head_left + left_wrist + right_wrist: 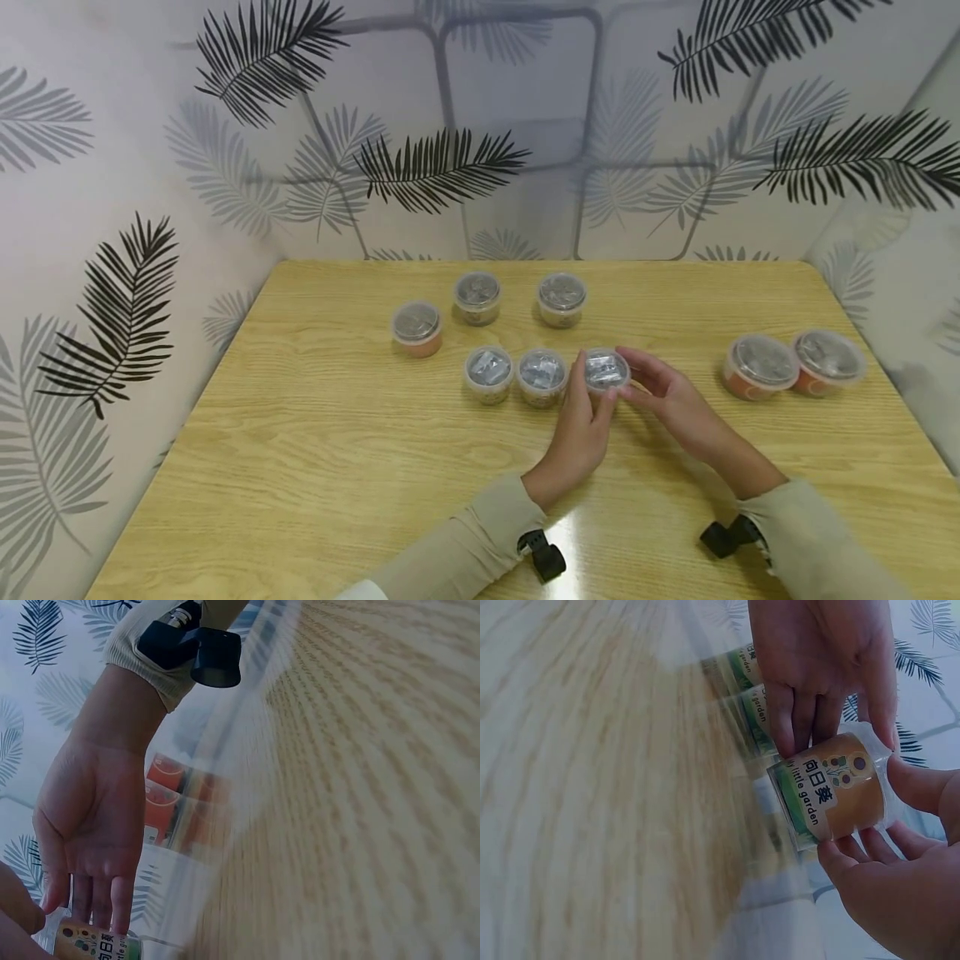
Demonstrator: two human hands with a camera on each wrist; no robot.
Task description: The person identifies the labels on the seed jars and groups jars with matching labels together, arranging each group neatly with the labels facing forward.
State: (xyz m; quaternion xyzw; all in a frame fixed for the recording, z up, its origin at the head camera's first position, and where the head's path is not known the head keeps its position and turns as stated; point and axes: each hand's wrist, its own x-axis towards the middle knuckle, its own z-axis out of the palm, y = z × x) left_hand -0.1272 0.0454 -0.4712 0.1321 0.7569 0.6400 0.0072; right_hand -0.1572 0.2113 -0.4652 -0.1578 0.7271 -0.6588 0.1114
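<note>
A small round plastic tub (606, 369) with a clear lid stands at the right end of the front row. In the right wrist view the tub (840, 787) shows an orange and green "My little garden" label with sunflowers. My left hand (579, 429) holds its left side, fingers along the wall and thumb at the front. My right hand (678, 408) grips it from the right between thumb and fingers. Just left of it stand two similar tubs, the middle tub (542, 377) and the left tub (489, 374). Silvery packets show through their lids.
Behind the row stand two more tubs, one left (477, 297) and one right (562, 299). An orange-red tub (417, 328) is at the left. Two orange-red tubs, one nearer (761, 367) and one farther (828, 362), sit together at the right of the wooden table (300, 467).
</note>
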